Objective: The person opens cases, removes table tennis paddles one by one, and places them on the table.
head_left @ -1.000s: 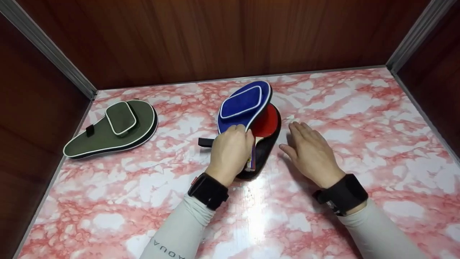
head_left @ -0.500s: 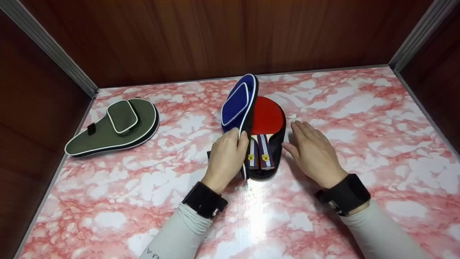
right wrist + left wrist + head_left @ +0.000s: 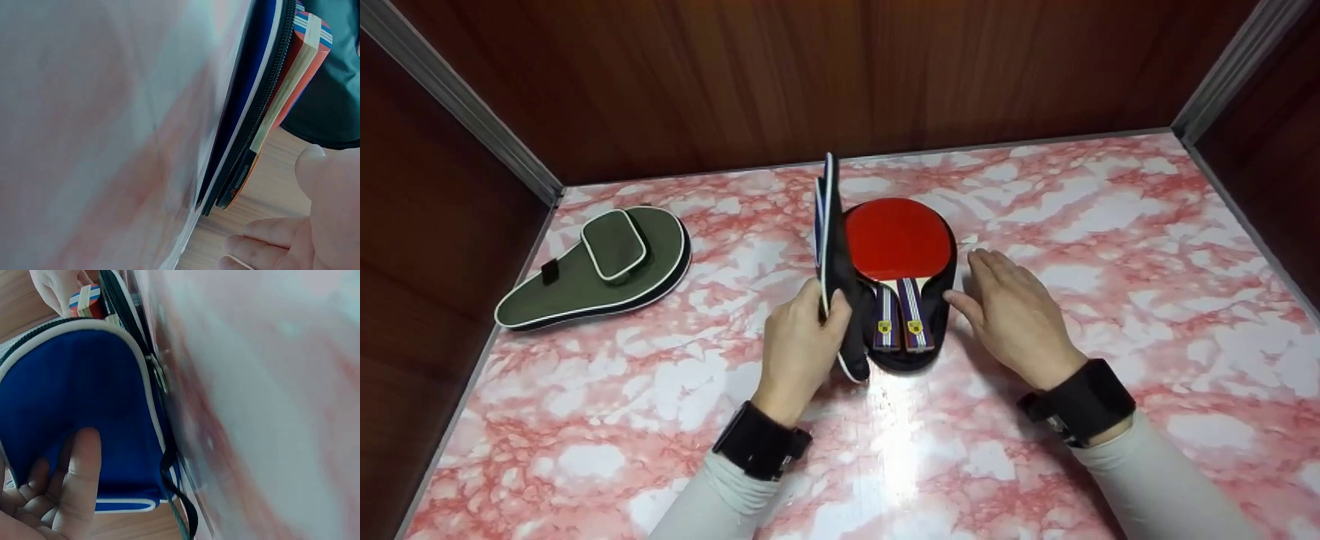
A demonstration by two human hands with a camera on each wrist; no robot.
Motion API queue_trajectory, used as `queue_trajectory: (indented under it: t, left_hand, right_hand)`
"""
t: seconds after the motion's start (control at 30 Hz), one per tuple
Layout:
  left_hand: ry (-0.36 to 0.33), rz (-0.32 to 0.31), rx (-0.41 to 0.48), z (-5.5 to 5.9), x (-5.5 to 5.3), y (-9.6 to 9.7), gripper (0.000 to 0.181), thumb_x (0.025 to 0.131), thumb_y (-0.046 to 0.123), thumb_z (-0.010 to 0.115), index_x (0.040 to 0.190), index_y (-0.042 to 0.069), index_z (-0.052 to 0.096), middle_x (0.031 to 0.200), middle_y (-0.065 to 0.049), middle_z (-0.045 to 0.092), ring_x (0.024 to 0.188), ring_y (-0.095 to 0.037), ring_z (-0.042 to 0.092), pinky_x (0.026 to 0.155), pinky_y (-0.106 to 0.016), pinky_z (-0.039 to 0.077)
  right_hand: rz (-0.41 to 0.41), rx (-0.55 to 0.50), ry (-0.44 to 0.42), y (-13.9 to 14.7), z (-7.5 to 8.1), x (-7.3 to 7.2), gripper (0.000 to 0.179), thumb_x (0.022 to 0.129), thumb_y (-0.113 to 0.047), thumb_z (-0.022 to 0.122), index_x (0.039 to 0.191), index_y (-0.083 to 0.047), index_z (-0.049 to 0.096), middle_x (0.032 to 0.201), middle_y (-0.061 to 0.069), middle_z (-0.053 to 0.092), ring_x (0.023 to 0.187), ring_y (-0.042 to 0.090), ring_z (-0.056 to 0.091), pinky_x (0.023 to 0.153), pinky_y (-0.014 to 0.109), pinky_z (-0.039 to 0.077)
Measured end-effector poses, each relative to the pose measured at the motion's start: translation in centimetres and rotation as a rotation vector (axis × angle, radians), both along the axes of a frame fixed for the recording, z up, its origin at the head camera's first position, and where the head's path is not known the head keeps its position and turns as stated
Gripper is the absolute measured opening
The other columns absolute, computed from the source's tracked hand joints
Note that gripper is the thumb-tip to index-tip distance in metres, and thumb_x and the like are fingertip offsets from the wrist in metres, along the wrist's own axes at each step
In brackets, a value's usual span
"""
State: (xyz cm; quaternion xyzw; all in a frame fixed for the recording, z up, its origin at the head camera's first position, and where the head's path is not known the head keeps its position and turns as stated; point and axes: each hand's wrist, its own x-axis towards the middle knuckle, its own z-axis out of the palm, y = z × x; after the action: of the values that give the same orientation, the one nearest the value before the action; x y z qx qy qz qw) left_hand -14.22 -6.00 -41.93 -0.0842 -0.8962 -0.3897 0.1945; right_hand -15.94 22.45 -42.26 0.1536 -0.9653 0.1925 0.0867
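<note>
My left hand [image 3: 802, 345] pinches the edge of the raised blue cover [image 3: 84, 394] of a table tennis bat case, thumb on the black inner side. The cover stands about upright, hinged along the left of the case's black lower half [image 3: 911, 364]. Inside lie two table tennis bats side by side; the red rubber face [image 3: 898, 240] of the upper one hides most of the other. Both striped handles [image 3: 915, 315] point toward me. My right hand [image 3: 1020, 322] is just right of the case, fingers straight, thumb near its rim, holding nothing.
An olive green bat case [image 3: 652, 240] with a small pocket lies closed at the left of the marbled red-and-white table [image 3: 660, 420]. Dark wood panels [image 3: 855, 75] wall off the back and both sides.
My left hand has swung the blue cover up and leftward, uncovering the red bat face and both handles. My right hand stays almost in place beside the case.
</note>
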Motion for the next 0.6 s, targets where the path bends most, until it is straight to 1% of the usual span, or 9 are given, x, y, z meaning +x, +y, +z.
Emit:
queue_trajectory:
  t: [0.13,0.23,0.37,0.47,0.53,0.6]
  left_hand:
    - [0.002,0.026,-0.009,-0.1,0.4,-0.9,0.024,0.103,0.02,0.067,0.082,0.013,0.057,0.062,0.009,0.035,0.057,-0.021,0.046,0.052,-0.041,0.04]
    - [-0.008,0.06,-0.014,-0.1,0.9,-1.6,0.028,0.103,0.022,0.068,0.079,0.013,0.055,0.062,0.008,0.034,0.057,-0.024,0.045,0.053,-0.043,0.04]
    - [-0.019,0.082,-0.018,-0.2,1.3,-2.2,0.034,0.102,0.022,0.068,0.076,0.014,0.049,0.061,0.008,0.032,0.056,-0.025,0.044,0.052,-0.044,0.038]
    - [-0.026,0.079,-0.023,-0.2,1.4,-2.5,0.035,0.103,0.022,0.067,0.075,0.014,0.048,0.061,0.008,0.033,0.056,-0.025,0.045,0.053,-0.045,0.04]
    - [-0.038,0.082,-0.024,-0.3,1.4,-2.7,0.035,0.103,0.023,0.067,0.075,0.014,0.048,0.06,0.007,0.035,0.056,-0.026,0.047,0.053,-0.046,0.041]
    - [-0.058,0.091,-0.025,-0.3,1.5,-3.1,0.035,0.103,0.024,0.067,0.074,0.015,0.048,0.06,0.006,0.036,0.056,-0.027,0.049,0.053,-0.046,0.041]
  right_hand:
    - [0.001,-0.015,0.018,-0.5,0.1,0.2,0.076,0.114,-0.047,0.06,0.162,0.009,0.046,0.164,0.032,0.047,0.154,0.049,0.043,0.126,0.064,0.031]
    - [0.004,-0.032,0.043,-1.3,0.4,0.4,0.075,0.112,-0.048,0.063,0.161,0.007,0.049,0.162,0.03,0.052,0.152,0.047,0.047,0.125,0.062,0.033]
    - [-0.006,-0.063,0.078,-2.5,0.9,0.7,0.071,0.11,-0.048,0.067,0.154,0.007,0.058,0.151,0.028,0.061,0.142,0.046,0.056,0.12,0.06,0.04]
    - [-0.014,-0.073,0.09,-3.6,1.1,0.6,0.069,0.107,-0.05,0.07,0.144,0.008,0.065,0.134,0.026,0.069,0.125,0.045,0.065,0.108,0.06,0.049]
    - [-0.014,-0.063,0.093,-4.4,1.2,0.5,0.065,0.105,-0.051,0.073,0.134,0.008,0.068,0.117,0.024,0.073,0.108,0.043,0.069,0.094,0.058,0.054]
    - [-0.014,-0.046,0.104,-5.3,1.2,0.5,0.061,0.103,-0.052,0.076,0.122,0.006,0.068,0.097,0.019,0.072,0.09,0.04,0.07,0.078,0.055,0.056]
